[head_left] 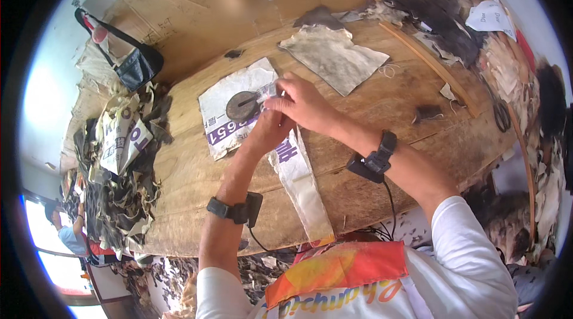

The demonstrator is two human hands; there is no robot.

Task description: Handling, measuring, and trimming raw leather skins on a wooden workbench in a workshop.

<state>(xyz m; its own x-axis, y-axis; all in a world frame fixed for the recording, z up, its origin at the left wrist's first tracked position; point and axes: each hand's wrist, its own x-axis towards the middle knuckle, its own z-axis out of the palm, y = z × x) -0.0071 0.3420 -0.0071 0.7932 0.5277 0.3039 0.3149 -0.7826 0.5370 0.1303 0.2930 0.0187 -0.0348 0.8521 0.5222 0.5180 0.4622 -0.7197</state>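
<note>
My right hand [301, 104] is closed in a pinch near the middle of the wooden table [197, 199], close to a small greyish piece whose kind I cannot make out. Just below and touching it, my left hand [271, 129] is closed too, its fingers partly covered by the right. Both are over the right edge of a white sheet with purple print [218, 101]. Beside my fingers, a dark round stone-like disc [243, 106] with a slot in it rests on that sheet. From under the hands, a long white strip [301, 190] runs toward the near table edge.
A pale hide [331, 56] lies beyond my hands. To the right are a wooden strip [427, 65], scissors [500, 117] and heaped furs [439, 17]. Fur scraps [128, 199] pile up at left, below a hanging black bag [138, 67]. Another person [70, 236] is far left.
</note>
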